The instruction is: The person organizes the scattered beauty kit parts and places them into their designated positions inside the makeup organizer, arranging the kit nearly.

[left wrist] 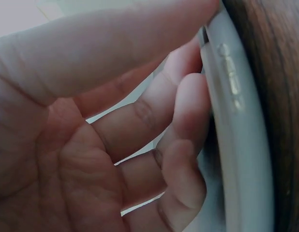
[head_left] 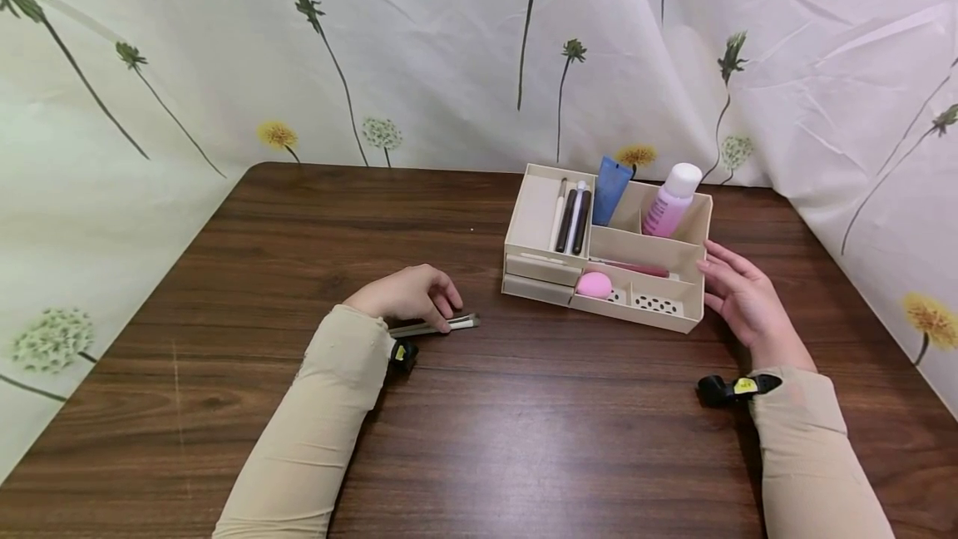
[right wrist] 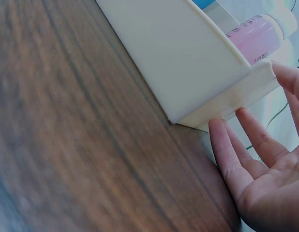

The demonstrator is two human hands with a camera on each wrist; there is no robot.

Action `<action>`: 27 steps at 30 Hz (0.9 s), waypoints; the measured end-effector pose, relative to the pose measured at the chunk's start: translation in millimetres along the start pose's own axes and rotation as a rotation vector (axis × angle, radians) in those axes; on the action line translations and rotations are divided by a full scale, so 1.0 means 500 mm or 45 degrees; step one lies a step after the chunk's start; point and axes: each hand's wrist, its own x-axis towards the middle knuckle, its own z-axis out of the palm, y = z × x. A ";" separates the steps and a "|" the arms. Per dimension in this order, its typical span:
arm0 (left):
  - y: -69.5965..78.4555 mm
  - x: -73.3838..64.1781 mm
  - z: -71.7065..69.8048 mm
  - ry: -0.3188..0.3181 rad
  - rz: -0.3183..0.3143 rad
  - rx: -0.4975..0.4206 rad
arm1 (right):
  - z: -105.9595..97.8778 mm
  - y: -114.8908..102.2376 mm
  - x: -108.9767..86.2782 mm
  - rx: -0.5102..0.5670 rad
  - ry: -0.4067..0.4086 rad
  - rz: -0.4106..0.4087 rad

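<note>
My left hand (head_left: 414,294) is low over the table and pinches a pair of makeup brushes (head_left: 466,322), whose bristle ends point right. In the left wrist view a pale brush handle (left wrist: 236,121) runs past the thumb and the curled fingers. At the right, a cream desktop organizer (head_left: 548,181) has its right end touched by the fingertips of my right hand (head_left: 752,298). The right wrist view has those fingers (right wrist: 224,150) extended against the organizer's end wall (right wrist: 231,96).
Inside the organizer stand a blue tube (head_left: 611,190), a pink bottle (head_left: 666,210) with a white cap, and several pens and brushes (head_left: 566,223). A pink sponge (head_left: 595,285) sits in a front compartment. The dark wooden table (head_left: 449,439) ends at a flowered cloth (head_left: 449,48).
</note>
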 end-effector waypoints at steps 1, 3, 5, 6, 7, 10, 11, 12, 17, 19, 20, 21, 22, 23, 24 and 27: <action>-0.001 0.001 0.000 -0.002 0.004 -0.007 | 0.000 0.000 0.000 0.001 -0.001 -0.001; -0.004 0.001 0.000 -0.007 0.019 -0.010 | 0.000 0.000 0.000 0.003 -0.004 -0.003; -0.005 0.003 0.001 -0.012 0.021 -0.024 | 0.000 0.000 0.000 0.005 -0.006 -0.004; -0.006 0.004 0.001 -0.012 0.018 -0.028 | 0.000 0.000 0.000 0.007 -0.007 -0.004; -0.007 0.004 0.001 -0.016 0.024 -0.027 | 0.000 0.000 0.000 0.008 -0.008 -0.005; -0.005 0.003 0.003 -0.020 0.026 -0.024 | -0.001 0.000 0.000 0.010 -0.011 -0.002; -0.005 0.003 0.003 -0.022 0.027 -0.020 | -0.001 0.001 0.000 0.010 -0.012 -0.002; -0.004 0.002 0.003 -0.024 0.024 -0.017 | -0.002 0.001 0.000 0.012 -0.012 -0.002; 0.004 -0.003 0.004 -0.040 0.032 -0.010 | -0.002 0.000 -0.001 0.010 -0.006 0.002; 0.006 -0.004 0.004 -0.049 0.045 -0.017 | -0.002 0.000 -0.002 0.007 -0.005 0.004; 0.006 -0.004 0.004 -0.053 0.051 -0.023 | -0.002 0.001 -0.002 0.007 -0.006 0.004; 0.006 -0.003 0.004 -0.057 0.057 -0.025 | -0.002 0.001 -0.003 0.007 -0.008 0.003; 0.005 -0.003 0.004 -0.058 0.064 -0.024 | -0.002 0.001 -0.002 0.006 -0.009 0.003; 0.005 -0.003 0.003 -0.058 0.077 -0.020 | -0.002 0.001 -0.002 0.007 -0.010 0.003; 0.005 -0.003 0.003 -0.053 0.086 -0.012 | -0.002 0.001 -0.002 0.007 -0.011 0.003; 0.006 -0.004 0.002 -0.010 0.107 0.020 | -0.002 0.001 -0.001 0.008 -0.013 0.002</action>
